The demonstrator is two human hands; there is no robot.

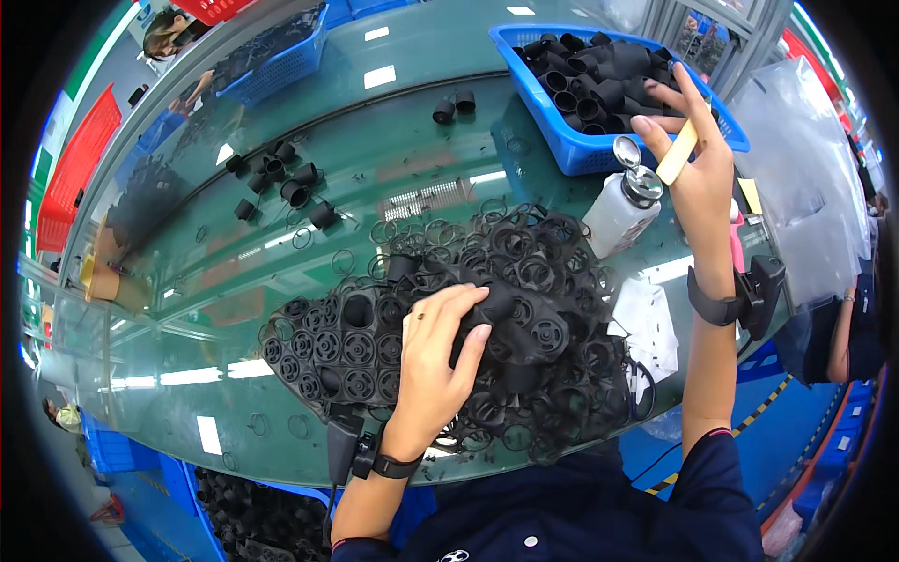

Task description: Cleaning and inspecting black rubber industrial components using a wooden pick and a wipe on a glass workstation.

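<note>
My left hand (435,351) is over the heap in the middle of the table, thumb and fingers curved around a short black plastic cylinder (494,305). Beneath and around it lie flat black moulded sheets (351,347) with round openings, and a pile of black rings (538,267). My right hand (702,155) is raised at the right, beside the blue basket (571,155). A flat yellow strip (679,155) is held across its palm, while the fingers stretch toward black cylinders (599,94) in the basket. Whether they touch one cannot be made out.
A white pump bottle (618,217) with a metal top stands below my right hand. Crumpled white paper (646,328) lies right of the heap. Loose black cylinders (295,192) are scattered at the far left. Another blue basket (281,75) and a person (169,36) are beyond.
</note>
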